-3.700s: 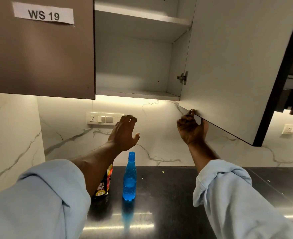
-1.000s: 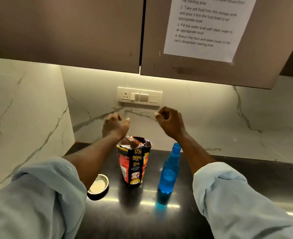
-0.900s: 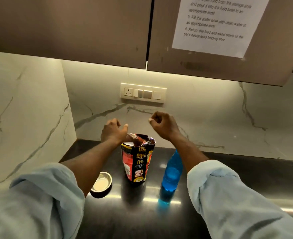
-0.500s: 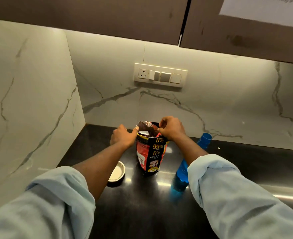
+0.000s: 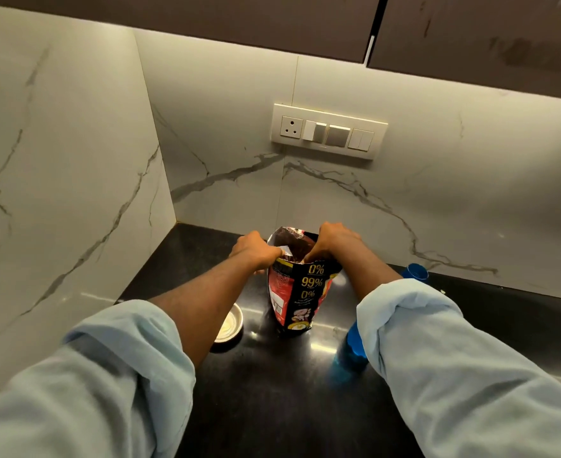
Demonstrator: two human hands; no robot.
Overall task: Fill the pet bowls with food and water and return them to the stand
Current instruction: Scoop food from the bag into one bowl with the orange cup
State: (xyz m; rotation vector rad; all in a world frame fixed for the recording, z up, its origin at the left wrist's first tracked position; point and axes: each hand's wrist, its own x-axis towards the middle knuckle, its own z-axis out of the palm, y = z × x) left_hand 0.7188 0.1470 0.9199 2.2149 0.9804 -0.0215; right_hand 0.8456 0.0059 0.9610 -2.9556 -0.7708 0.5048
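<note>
— Why both hands on the bag?
— My left hand (image 5: pixel 256 251) and right hand (image 5: pixel 333 241) each pinch one lip of the pet food pouch (image 5: pixel 300 292), fingers clamped, to spread its mouth for pouring, I reckon.
— And the rest?
— The bowl (image 5: pixel 229 323) sits near my left fingers, on my side of them. The blue water bottle (image 5: pixel 351 345) stands under my right forearm.

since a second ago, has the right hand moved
Yes: the right hand came down from the wall under the switch plate to grip the open top of the food bag.

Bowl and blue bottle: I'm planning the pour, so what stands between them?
The food bag stands between the bowl and the blue bottle, as the head view shows.
</note>
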